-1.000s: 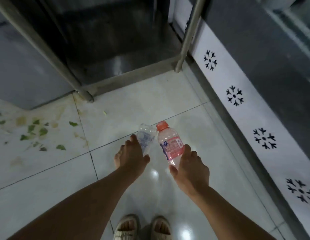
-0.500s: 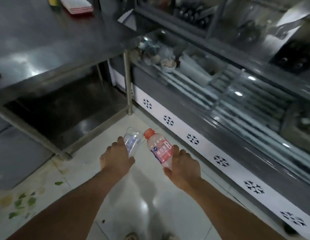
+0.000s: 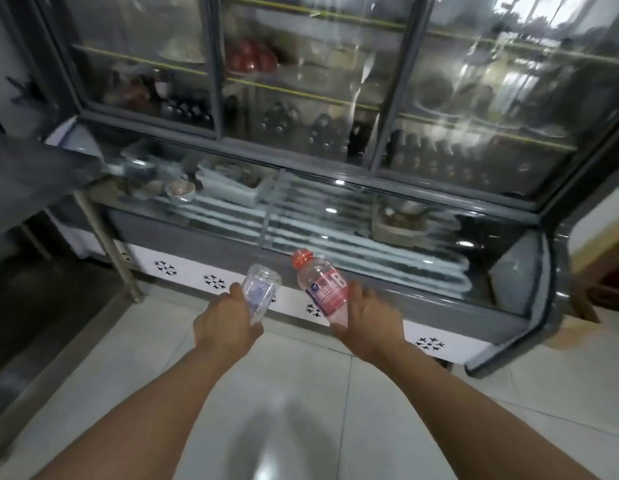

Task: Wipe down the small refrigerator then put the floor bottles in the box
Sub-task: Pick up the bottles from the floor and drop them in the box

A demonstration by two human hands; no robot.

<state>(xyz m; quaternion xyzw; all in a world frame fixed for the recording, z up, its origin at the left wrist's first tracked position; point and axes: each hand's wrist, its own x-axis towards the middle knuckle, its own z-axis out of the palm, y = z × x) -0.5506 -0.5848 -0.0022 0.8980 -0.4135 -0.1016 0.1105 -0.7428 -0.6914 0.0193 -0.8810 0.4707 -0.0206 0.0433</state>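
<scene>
My left hand (image 3: 225, 323) grips a clear, crumpled plastic bottle (image 3: 259, 289) by its lower part, the bottle's end pointing up and away. My right hand (image 3: 368, 320) grips a pink bottle (image 3: 321, 287) with an orange-red cap and a pink label; it tilts up to the left. Both bottles are held in the air above the tiled floor, in front of the glass-fronted display refrigerator (image 3: 301, 209). No box is in view.
The refrigerator's white base panel (image 3: 183, 271) with black snowflake marks runs along the floor ahead. A steel table (image 3: 34, 168) with a leg (image 3: 107, 244) stands at the left. The pale tiled floor (image 3: 301, 393) lies below my arms.
My view has risen from the floor up to the refrigerator front. Both hands lifted the bottles off the floor level and hold them higher and further apart.
</scene>
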